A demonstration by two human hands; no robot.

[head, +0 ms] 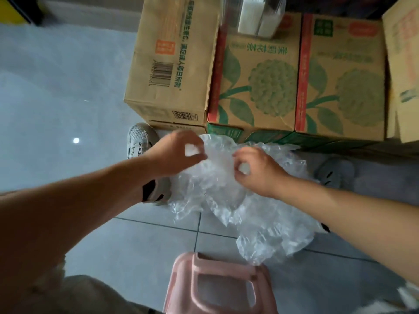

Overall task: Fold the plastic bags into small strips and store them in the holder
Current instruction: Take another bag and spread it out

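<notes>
the crumpled clear plastic bag (pixel 217 191) hangs between your two hands, low over the pale grey tiled floor (pixel 140 241) and just in front of a row of cardboard boxes. your left hand (pixel 179 152) has its fingers curled and pinches a small bunched white bit of the bag's upper edge. your right hand (pixel 256 171) does the same a little lower and to the right, thumb and fingers closed on another bunched bit of plastic. the film between them is wrinkled rather than flat, and the rest of it spills down and to the right in loose folds. its lowest edge comes close to the pink plastic stool (pixel 179 282) at the bottom of the view; you cannot tell whether they touch. your grey mesh sneaker (pixel 140 139) shows beyond your left wrist, and the other grey shoe (pixel 333 173) shows past the bag's right side. behind them stand a plain brown cardboard box (pixel 172 64) with barcodes and two brown boxes printed with green fruit (pixel 256 82). a clear plastic container (pixel 256 17) with white contents sits on top of the boxes.
</notes>
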